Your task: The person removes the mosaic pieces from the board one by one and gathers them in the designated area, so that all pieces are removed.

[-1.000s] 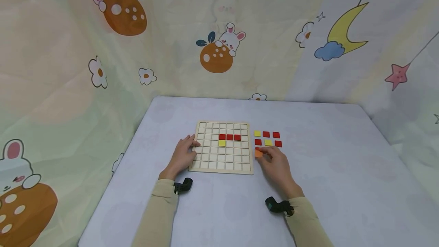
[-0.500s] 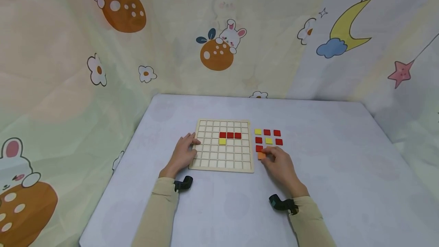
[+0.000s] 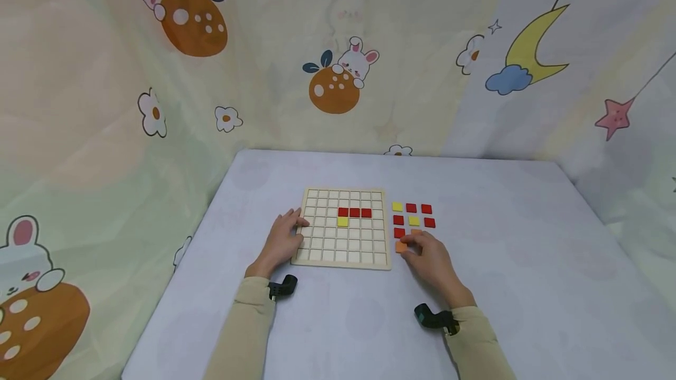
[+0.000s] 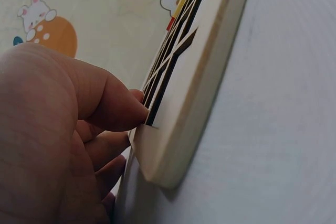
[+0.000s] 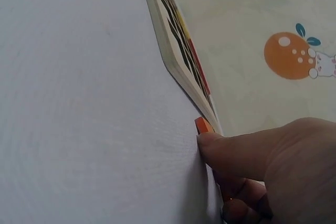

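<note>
My left hand (image 3: 282, 238) rests at the left edge of a square wooden grid board (image 3: 338, 266), thumb over the frame and fingers along its side. In the left wrist view, the thumb (image 4: 118, 108) touches the board's frame (image 4: 197, 103). Right of the board, my right hand (image 3: 430, 257) pinches an orange square tile (image 3: 401, 247) at the table. The right wrist view shows the tile's edge (image 5: 202, 125) at the thumb tip. Another orange tile (image 3: 416, 231) is partly hidden behind the fingers. Red tiles (image 3: 355, 213) and a yellow tile (image 3: 342, 221) lie in the grid.
Right of the board, several loose red and yellow tiles (image 3: 413, 221) lie in rows on the white-covered table (image 3: 348, 321). A patterned cloth (image 3: 264, 69) hangs behind and beside the table.
My right hand has moved a little nearer and to the right with the orange tile, uncovering a red tile and part of another orange one. The left hand stays at the board.
</note>
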{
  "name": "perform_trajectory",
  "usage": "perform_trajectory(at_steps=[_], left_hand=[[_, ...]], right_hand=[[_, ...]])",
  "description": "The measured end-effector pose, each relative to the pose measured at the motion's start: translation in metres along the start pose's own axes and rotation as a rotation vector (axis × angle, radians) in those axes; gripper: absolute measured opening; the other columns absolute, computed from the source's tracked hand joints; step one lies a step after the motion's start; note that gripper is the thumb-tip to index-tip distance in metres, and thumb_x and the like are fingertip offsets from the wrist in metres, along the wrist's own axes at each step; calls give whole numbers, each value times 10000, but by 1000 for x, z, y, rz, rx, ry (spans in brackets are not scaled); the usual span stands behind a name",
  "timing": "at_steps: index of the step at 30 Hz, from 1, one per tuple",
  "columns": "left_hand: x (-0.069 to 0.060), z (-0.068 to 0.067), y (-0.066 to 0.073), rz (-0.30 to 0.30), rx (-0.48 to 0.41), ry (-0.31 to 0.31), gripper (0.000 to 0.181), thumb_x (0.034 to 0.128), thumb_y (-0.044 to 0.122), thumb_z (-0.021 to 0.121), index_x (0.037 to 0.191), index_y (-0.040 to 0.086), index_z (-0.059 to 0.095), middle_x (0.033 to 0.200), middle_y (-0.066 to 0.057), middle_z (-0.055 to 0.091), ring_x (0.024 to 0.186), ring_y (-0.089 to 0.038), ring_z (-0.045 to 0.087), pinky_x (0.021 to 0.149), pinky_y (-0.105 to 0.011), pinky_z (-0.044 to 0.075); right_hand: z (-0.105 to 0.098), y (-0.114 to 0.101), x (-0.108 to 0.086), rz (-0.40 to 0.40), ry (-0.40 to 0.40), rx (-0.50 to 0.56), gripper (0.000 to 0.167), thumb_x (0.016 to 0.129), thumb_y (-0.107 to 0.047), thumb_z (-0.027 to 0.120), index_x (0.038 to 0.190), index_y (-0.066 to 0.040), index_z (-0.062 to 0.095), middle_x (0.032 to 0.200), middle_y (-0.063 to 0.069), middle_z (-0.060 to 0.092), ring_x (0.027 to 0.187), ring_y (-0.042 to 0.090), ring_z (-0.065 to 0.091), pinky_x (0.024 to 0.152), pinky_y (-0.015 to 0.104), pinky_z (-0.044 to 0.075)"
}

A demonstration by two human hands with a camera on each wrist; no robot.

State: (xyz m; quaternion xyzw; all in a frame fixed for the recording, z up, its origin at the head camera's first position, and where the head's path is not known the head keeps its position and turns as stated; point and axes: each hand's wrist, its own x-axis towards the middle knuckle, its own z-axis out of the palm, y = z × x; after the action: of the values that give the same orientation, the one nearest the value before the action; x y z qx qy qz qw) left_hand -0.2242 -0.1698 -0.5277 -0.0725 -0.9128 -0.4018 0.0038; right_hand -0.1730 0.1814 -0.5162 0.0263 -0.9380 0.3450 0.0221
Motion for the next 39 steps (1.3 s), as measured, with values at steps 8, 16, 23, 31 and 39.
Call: perform_trajectory(at_steps=[8,16,23,31,39], left_hand=[[-1,1,-2,19,-4,8,336,827,10,506,1112,106,656,1549,-85,367,1474,-245,226,1241,-374,41],[-1,0,-2,24,-9,9,337,827,16,503,1114,107,654,1550,-91,364,1475,-248,223,1241,-375,41],[-1,0,-1,16,-11,6,344,824,13,504,1115,116,654,1552,-81,362,1475,-234,221,1240,-357,41],[0,1,-1,16,-9,6,339,825,13,506,1114,114,652,1555,-80,356,1479,-232,211,1240,-352,32],[-2,0,0,23,-9,6,342,813,5,502,1107,96,653,1545,-115,367,1474,-258,225,1241,-377,37]], right_hand=[[3,0,-1,-4,8,-3,277,832,-93,753,1103,-72,702,1196,118,611,1147,305,540,995,475,515],[2,-1,0,-23,25,-5,291,818,-72,765,1101,-67,699,1174,119,623,1076,291,567,941,457,550],[0,-3,-3,-36,54,0,301,844,-139,751,1130,-68,685,1128,98,630,981,253,560,848,408,566],[3,-20,2,-40,108,33,266,896,-185,667,1129,-61,695,1041,73,623,895,219,551,739,346,535],[24,-46,8,-99,22,32,235,888,-204,684,1101,-110,709,1070,25,631,848,180,562,704,294,532]])
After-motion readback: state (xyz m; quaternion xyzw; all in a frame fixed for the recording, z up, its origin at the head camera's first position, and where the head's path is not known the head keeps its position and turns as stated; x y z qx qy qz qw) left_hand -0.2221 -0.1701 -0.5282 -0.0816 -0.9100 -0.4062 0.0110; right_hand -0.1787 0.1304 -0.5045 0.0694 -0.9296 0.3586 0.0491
